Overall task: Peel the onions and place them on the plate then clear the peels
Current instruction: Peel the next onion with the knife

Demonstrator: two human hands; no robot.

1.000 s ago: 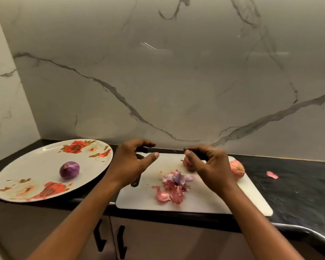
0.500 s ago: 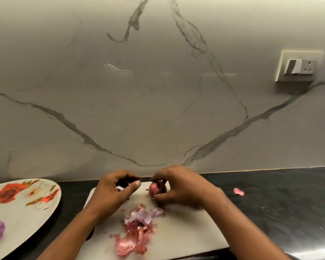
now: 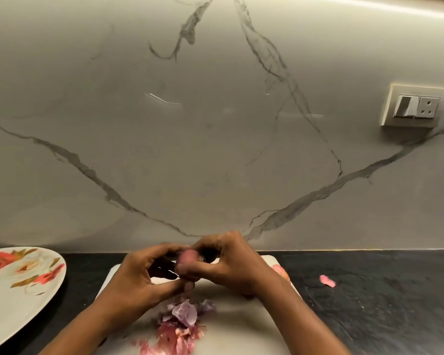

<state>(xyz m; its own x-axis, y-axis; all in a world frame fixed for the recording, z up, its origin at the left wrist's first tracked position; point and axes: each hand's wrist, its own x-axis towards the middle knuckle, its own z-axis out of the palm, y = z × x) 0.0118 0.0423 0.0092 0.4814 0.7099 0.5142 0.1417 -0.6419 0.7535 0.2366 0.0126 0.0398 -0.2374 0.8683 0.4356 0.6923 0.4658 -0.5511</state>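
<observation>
Black counter [image 3: 369,303], right fingers [image 3: 213,243] pinching onion [image 3: 187,256], left fingers [image 3: 172,288] curled round knife [image 3: 162,270]

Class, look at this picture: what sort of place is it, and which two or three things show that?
Most likely a home kitchen: a dark stone countertop against a veined marble-look wall, a white cutting board strewn with pink onion peels, and a white floral plate beside it.

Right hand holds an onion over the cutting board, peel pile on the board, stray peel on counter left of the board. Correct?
Wrong side: the head view shows the stray peel on the counter right of the cutting board. Rest holds: right hand grips the onion over the board, peel pile on it.
</observation>
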